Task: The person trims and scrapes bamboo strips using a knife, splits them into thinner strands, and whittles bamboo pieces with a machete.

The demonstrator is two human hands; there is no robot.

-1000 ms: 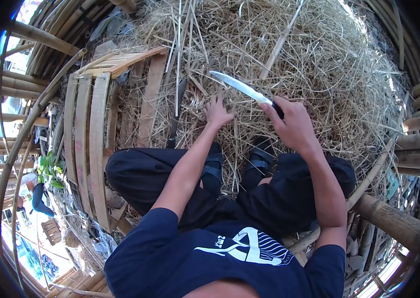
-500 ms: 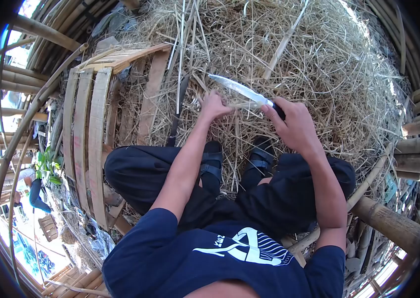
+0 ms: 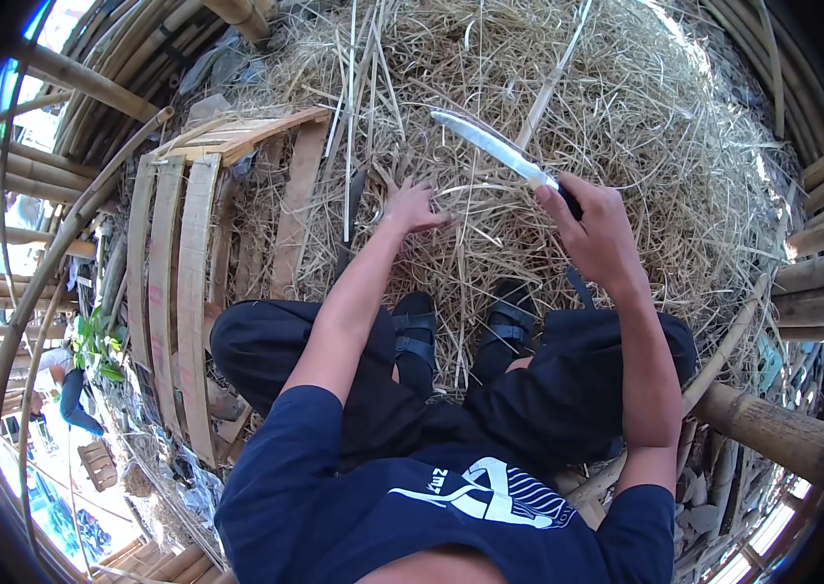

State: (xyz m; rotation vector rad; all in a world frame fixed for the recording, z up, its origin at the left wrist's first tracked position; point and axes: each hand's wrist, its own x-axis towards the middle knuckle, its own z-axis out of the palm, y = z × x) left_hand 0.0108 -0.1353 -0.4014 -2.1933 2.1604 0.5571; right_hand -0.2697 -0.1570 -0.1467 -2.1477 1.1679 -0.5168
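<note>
One knife with a curved silver blade and a black handle (image 3: 492, 146) is gripped by the handle in the right hand (image 3: 599, 226); its fingers are closed around the handle, and the thumb is laid along it near the blade. The blade is pointed forward and to the left, its tip beyond the left hand (image 3: 414, 208) and apart from it. The left hand's thumb is held wide of its fingers over loose, pale dry straw (image 3: 665, 165); whether the straw is touched by the fingertips cannot be told. Beside that hand, one long dark strip (image 3: 355, 195), perhaps a sheath, is seen. Two dark strapped sandals (image 3: 416, 336) are worn, and one slatted wooden crate (image 3: 196, 292) is placed to the left.
</note>
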